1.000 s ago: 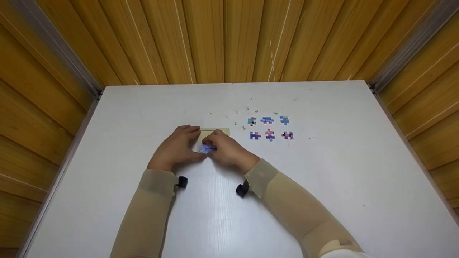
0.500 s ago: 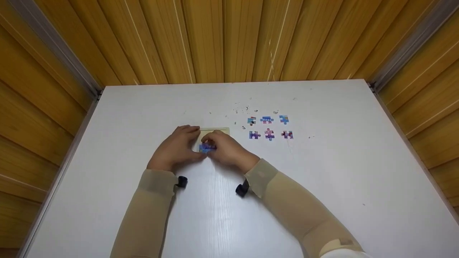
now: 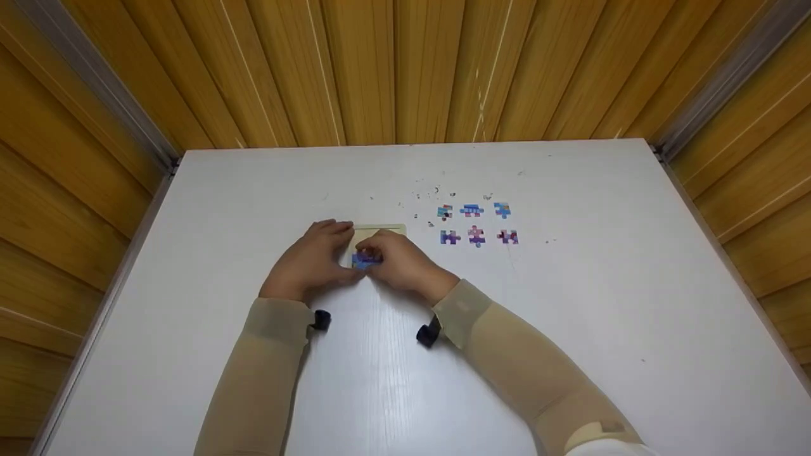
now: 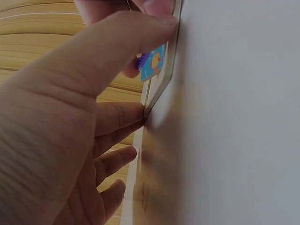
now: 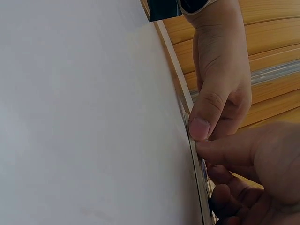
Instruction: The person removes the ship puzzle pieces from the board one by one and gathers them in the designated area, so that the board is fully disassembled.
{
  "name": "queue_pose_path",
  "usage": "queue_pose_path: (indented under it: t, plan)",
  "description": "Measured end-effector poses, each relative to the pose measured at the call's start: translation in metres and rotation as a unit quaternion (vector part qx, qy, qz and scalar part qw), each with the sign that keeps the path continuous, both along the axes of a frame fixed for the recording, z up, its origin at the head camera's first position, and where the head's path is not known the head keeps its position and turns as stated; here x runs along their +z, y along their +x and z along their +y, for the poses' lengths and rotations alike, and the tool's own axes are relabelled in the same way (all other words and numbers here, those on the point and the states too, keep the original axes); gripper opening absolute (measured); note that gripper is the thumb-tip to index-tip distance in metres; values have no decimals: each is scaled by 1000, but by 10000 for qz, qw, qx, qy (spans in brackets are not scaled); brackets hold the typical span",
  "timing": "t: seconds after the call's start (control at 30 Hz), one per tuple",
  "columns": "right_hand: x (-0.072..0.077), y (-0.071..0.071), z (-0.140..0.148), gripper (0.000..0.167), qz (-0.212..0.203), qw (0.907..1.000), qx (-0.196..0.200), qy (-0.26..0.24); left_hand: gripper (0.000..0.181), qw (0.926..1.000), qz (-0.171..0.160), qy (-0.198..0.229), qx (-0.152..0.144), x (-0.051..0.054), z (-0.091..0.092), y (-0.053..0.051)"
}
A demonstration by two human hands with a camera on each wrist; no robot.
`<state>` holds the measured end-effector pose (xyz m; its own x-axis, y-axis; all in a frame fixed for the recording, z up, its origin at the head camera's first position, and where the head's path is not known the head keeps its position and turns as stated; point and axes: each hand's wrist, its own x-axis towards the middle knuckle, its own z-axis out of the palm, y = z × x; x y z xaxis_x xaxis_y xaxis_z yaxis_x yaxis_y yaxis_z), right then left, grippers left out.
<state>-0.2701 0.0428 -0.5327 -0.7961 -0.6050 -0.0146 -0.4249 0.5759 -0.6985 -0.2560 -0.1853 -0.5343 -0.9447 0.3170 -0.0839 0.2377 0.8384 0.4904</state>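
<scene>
In the head view a small pale wooden puzzle tray lies on the white table between both hands. My left hand grips it at the left, thumb along the near edge and index finger by the far corner. A blue and purple jigsaw piece sits in the tray's near left part; the left wrist view shows an orange figure on a blue piece. My right hand bends over the tray, thumb and curled fingers pinching at a purple piece that they mostly hide. The two thumbs nearly meet at the near edge.
Several loose jigsaw pieces lie in two rows right of the tray, among them a pink one and a blue one. Small dark marks dot the table behind the tray. A wood-panelled wall stands beyond the table's far edge.
Both hands stay almost where they were on the tray. The right fingers shift only slightly over the piece, and the loose pieces keep their places.
</scene>
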Motion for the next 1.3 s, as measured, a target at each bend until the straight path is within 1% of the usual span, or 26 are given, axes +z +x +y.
queue_pose_path:
  t: [0.17, 0.33, 0.47, 0.57, 0.7, 0.77, 0.87, 1.0, 1.13, 1.3]
  plan:
    - [0, 0, 0, 48, 63, 9999, 5, 86, 102, 10000, 37, -72, -1, 0, 0, 0]
    - [-1, -1, 0, 46, -12, 10000, -13, 15, 104, 9999, 62, -79, 7, -1, 0, 0]
    - [-2, -3, 2, 46, -183, 9997, -41, -182, 103, 10000, 26, -62, 49, -2, 0, 0]
    - [-1, -5, 5, 44, -449, 9980, -108, -431, 101, 9999, -33, -70, 107, -2, 0, 1]
    - [4, -5, 8, 35, -724, 9941, -300, -751, 100, 9998, -77, -97, 149, -1, 0, 2]
    - [6, -5, 9, 31, -769, 9924, -416, -867, 100, 9998, -83, -109, 138, -1, 0, 1]
    - [9, -5, 13, 26, -743, 9908, -553, -985, 99, 9998, -87, -136, 123, -1, -1, 1]
    - [16, -4, 22, 26, -656, 9899, -616, -1093, 101, 9997, -81, -177, 156, -2, 0, -1]
    - [24, -3, 42, 26, -566, 9897, -692, -1116, 105, 9995, -125, -175, 248, -4, 3, -2]
    - [29, -2, 73, 25, -402, 9896, -871, -1076, 105, 9992, -179, -180, 318, -4, 7, -2]
